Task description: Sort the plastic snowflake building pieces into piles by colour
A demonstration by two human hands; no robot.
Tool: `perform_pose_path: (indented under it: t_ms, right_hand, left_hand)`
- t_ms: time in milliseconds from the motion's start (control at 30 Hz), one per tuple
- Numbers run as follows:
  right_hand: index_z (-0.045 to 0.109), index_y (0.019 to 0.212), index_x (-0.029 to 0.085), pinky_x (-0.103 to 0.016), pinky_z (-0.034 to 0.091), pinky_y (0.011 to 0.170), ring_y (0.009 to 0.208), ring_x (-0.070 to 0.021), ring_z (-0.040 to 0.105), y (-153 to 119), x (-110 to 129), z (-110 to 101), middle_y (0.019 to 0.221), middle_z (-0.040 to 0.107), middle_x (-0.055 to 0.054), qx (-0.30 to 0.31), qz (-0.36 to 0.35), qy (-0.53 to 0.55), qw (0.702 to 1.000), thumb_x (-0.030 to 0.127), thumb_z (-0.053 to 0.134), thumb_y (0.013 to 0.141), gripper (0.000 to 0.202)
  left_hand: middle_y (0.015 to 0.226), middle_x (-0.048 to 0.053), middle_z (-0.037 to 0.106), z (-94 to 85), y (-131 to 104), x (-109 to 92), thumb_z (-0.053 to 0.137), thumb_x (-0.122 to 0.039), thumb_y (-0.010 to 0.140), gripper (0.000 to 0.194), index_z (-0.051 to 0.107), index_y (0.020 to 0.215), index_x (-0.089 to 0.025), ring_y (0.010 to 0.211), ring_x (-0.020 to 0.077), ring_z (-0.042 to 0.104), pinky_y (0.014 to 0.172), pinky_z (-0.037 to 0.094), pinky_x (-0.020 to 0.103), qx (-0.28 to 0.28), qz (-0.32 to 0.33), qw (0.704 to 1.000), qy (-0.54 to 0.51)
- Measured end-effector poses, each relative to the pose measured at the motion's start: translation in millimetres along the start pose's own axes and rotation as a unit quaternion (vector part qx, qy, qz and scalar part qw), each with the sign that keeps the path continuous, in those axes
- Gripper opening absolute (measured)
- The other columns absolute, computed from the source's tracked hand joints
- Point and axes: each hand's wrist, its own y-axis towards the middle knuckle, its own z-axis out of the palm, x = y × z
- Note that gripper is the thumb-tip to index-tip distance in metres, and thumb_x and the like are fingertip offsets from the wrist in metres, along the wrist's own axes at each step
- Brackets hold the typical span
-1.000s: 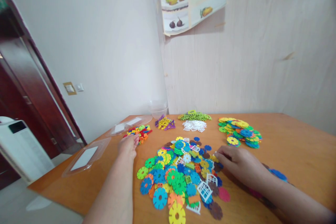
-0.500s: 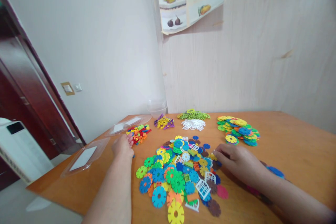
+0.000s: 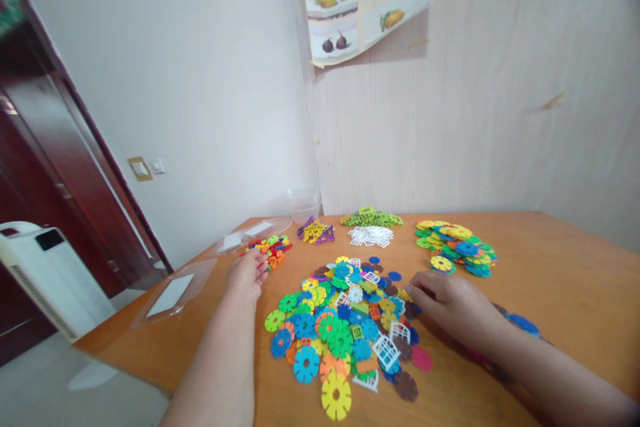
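Observation:
A big mixed pile of coloured notched discs [image 3: 340,337], with white window pieces [image 3: 386,352] among them, lies in the middle of the wooden table. My left hand [image 3: 249,272] is beside the small pile of red, orange and green pieces [image 3: 274,250]; its fingers are slightly curled and apart, with nothing visible in them. At the right edge of the big pile, my right hand [image 3: 440,300] has thumb and forefinger pinched together near a yellow piece [image 3: 404,295]; whatever is between the fingertips is too small to make out.
Behind stand a clear tub [image 3: 303,207], purple and yellow pieces [image 3: 317,231], white pieces [image 3: 371,235], green pieces [image 3: 371,217] and sorted discs [image 3: 457,247]. Clear lids [image 3: 173,293] lie left. More discs [image 3: 523,323] are partly under my right forearm.
The view has shifted slightly. My left hand's fingers have spread a little beside the small red and orange pile. My right hand stays nearly where it was at the disc pile.

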Motion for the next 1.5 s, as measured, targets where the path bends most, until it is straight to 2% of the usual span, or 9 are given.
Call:
perform_pose_path:
  t_ms: [200, 333, 433, 633, 767, 900, 1000, 1233, 1500]
  right_hand:
    - [0.061, 0.074, 0.023, -0.027, 0.032, 0.058, 0.065, -0.0167, 0.058, 0.8, 1.0, -4.7, 0.074, 0.068, -0.002, -0.004, 0.002, -0.004, 1.0, 0.042, 0.039, 0.096, 0.036]
    - [0.062, 0.076, 0.023, -0.027, 0.032, 0.059, 0.066, -0.017, 0.059, 0.5, 4.4, -5.9, 0.073, 0.068, -0.003, -0.01, -0.002, -0.006, 1.0, 0.043, 0.039, 0.096, 0.037]
    - [0.062, 0.075, 0.023, -0.027, 0.034, 0.061, 0.067, -0.0172, 0.059, 0.3, 4.7, -4.9, 0.074, 0.068, -0.003, -0.01, -0.008, -0.003, 1.0, 0.044, 0.039, 0.096, 0.038]
    - [0.064, 0.077, 0.023, -0.027, 0.033, 0.06, 0.067, -0.0175, 0.06, 1.2, 3.6, -5.0, 0.075, 0.069, -0.003, -0.01, 0.0, 0.002, 1.0, 0.042, 0.04, 0.096, 0.036]
    - [0.063, 0.074, 0.023, -0.028, 0.032, 0.06, 0.066, -0.0171, 0.059, 2.3, 2.8, -3.8, 0.072, 0.068, -0.004, -0.015, -0.006, 0.002, 1.0, 0.042, 0.04, 0.096, 0.036]
    - [0.06, 0.071, 0.022, -0.028, 0.032, 0.06, 0.065, -0.0167, 0.059, 2.5, 1.6, -1.2, 0.071, 0.067, -0.003, -0.019, -0.009, 0.002, 1.0, 0.043, 0.04, 0.096, 0.039]
    - [0.061, 0.073, 0.022, -0.028, 0.033, 0.061, 0.065, -0.0165, 0.059, 2.0, 1.6, -0.8, 0.072, 0.068, -0.003, -0.017, -0.008, 0.002, 1.0, 0.044, 0.04, 0.096, 0.038]
    - [0.06, 0.072, 0.022, -0.027, 0.033, 0.061, 0.066, -0.0166, 0.059, 1.4, 4.4, -2.4, 0.073, 0.068, -0.003, -0.019, -0.011, 0.0, 1.0, 0.042, 0.04, 0.096, 0.037]
    - [0.058, 0.07, 0.022, -0.026, 0.032, 0.06, 0.066, -0.0158, 0.058, 0.0, 8.3, -3.9, 0.074, 0.067, -0.004, -0.015, -0.008, -0.013, 1.0, 0.041, 0.04, 0.096, 0.037]
  left_hand:
    - [0.067, 0.004, 0.071, -19.2, -12.8, -8.1, 0.071, -0.031, 0.069, 0.016, 0.067, 0.077, -0.017, 0.051, 0.0141, 0.057, 0.05, 0.04, 0.024, 0.059, 0.042, 0.99, 0.125]
    - [0.053, 0.005, 0.066, -42.1, -19.8, 1.5, 0.072, -0.024, 0.064, 0.012, 0.063, 0.061, -0.017, 0.042, 0.0136, 0.049, 0.044, 0.027, 0.023, 0.089, 0.056, 0.974, 0.199]
    - [0.053, 0.007, 0.067, -49.1, -18.7, 9.2, 0.071, -0.022, 0.062, 0.011, 0.062, 0.058, -0.017, 0.045, 0.0157, 0.053, 0.046, 0.03, 0.024, 0.098, 0.061, 0.969, 0.217]
    - [0.079, 0.008, 0.075, -42.2, -0.5, 16.6, 0.066, -0.032, 0.068, 0.017, 0.067, 0.078, -0.017, 0.075, 0.0202, 0.068, 0.063, 0.045, 0.027, 0.09, 0.105, 0.978, 0.158]
    - [0.083, 0.007, 0.074, -45.0, 13.0, 25.9, 0.061, -0.04, 0.074, 0.024, 0.064, 0.081, -0.017, 0.081, 0.0207, 0.068, 0.067, 0.047, 0.028, 0.018, 0.155, 0.983, 0.097]
    - [0.08, 0.007, 0.073, -50.0, 24.5, 35.3, 0.054, -0.043, 0.079, 0.026, 0.063, 0.072, -0.02, 0.079, 0.0233, 0.065, 0.068, 0.045, 0.03, -0.032, 0.218, 0.955, 0.197]
    - [0.08, 0.009, 0.074, -49.1, 30.4, 39.9, 0.055, -0.042, 0.08, 0.024, 0.064, 0.068, -0.023, 0.08, 0.0261, 0.065, 0.069, 0.044, 0.031, -0.023, 0.233, 0.939, 0.253]
    - [0.086, 0.009, 0.075, -43.3, 32.5, 42.4, 0.049, -0.043, 0.085, 0.031, 0.066, 0.071, -0.022, 0.087, 0.0272, 0.066, 0.076, 0.044, 0.033, 0.013, 0.25, 0.934, 0.256]
    - [0.078, 0.008, 0.074, -41.0, 28.2, 41.9, 0.048, -0.047, 0.085, 0.033, 0.064, 0.071, -0.022, 0.077, 0.027, 0.064, 0.068, 0.041, 0.033, -0.011, 0.261, 0.923, 0.282]
